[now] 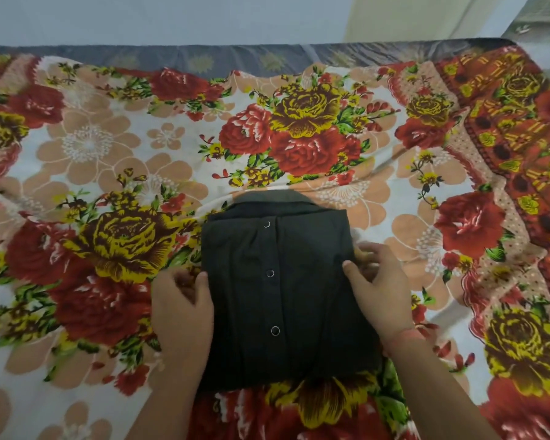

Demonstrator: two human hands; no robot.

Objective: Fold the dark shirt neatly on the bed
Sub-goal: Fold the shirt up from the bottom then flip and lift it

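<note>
Nearest you, your two bare forearms reach in from the bottom edge, and your left hand (182,308) and right hand (377,289) sit against the two sides of the dark, nearly black snap-front shirt (283,290). Start at the fingers: on the left they curl loosely round the shirt's side edge, thumb on top, fingertips out of view, so you cannot call it a firm pinch. On the right the thumb presses the top layer near the edge while the other fingers stay half open, touching the fabric's side. Neither hand lifts anything. The shirt lies as a compact rectangle, collar away from you, snaps running down its middle, on the red and yellow rose-printed floral bedsheet (115,144) near the bed's near edge. You appear to be at the finishing step, squaring the sides. The next move likely calls for light, even pressure from both hands and smoothing the small wrinkles without dragging the layers apart.
</note>
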